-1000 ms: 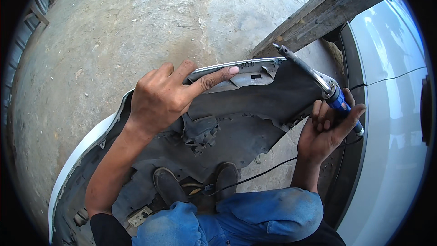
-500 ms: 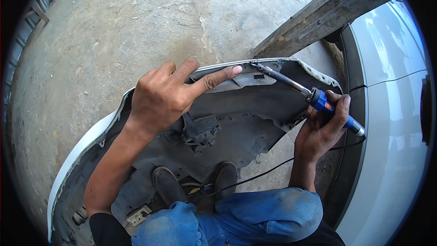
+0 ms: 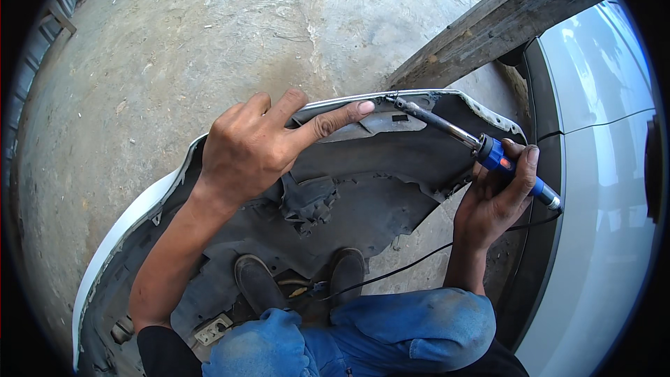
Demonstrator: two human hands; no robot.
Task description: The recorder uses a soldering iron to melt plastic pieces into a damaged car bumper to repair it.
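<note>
1. I see the left hand (image 3: 255, 150) resting on the bumper (image 3: 363, 188) rim, fingers extended.
2. I see the right hand (image 3: 492, 199) gripping the blue-handled tool (image 3: 474, 143), its tip touching the rim.

Wooden beam (image 3: 488, 28), white car body (image 3: 600, 188), bare, possibly concrete ground (image 3: 209, 35).

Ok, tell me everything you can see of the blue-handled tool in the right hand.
The blue-handled tool is long and slim: a blue grip with an orange spot, a silvery collar, and a metal shaft that runs up and left. Its tip meets the upper edge of the bumper, close to the left hand's outstretched forefinger. The right hand wraps the grip, thumb along the handle. A thin black cord leaves the rear end and trails down toward the shoes. Beside it stands a white car body.
</note>
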